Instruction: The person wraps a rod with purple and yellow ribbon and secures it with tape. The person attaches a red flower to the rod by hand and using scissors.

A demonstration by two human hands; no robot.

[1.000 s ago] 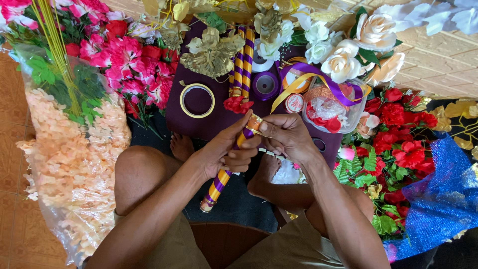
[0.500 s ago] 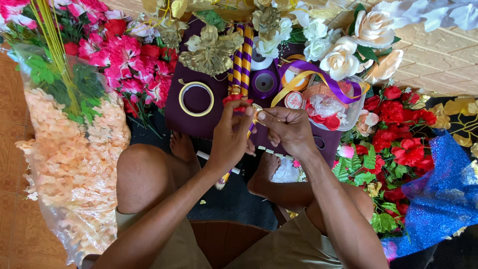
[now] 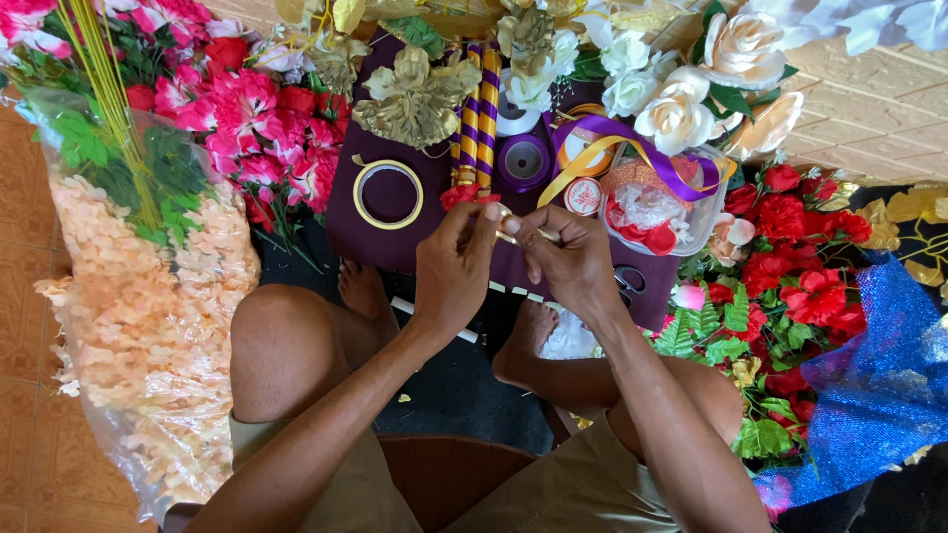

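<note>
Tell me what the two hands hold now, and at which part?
Both hands, left hand and right hand, pinch a thin gold strip between fingertips, near its ends; what it is cannot be told.

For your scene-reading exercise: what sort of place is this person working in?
Probably a home floor used as a craft spot for artificial flower decorations: the person sits on tiles among heaped fake flowers, ribbon rolls and a tape ring.

arms: bare, no sleeves showing | left hand, right hand: no rings or gloves | legs: khaki shorts, lower centre | feet: bare
</note>
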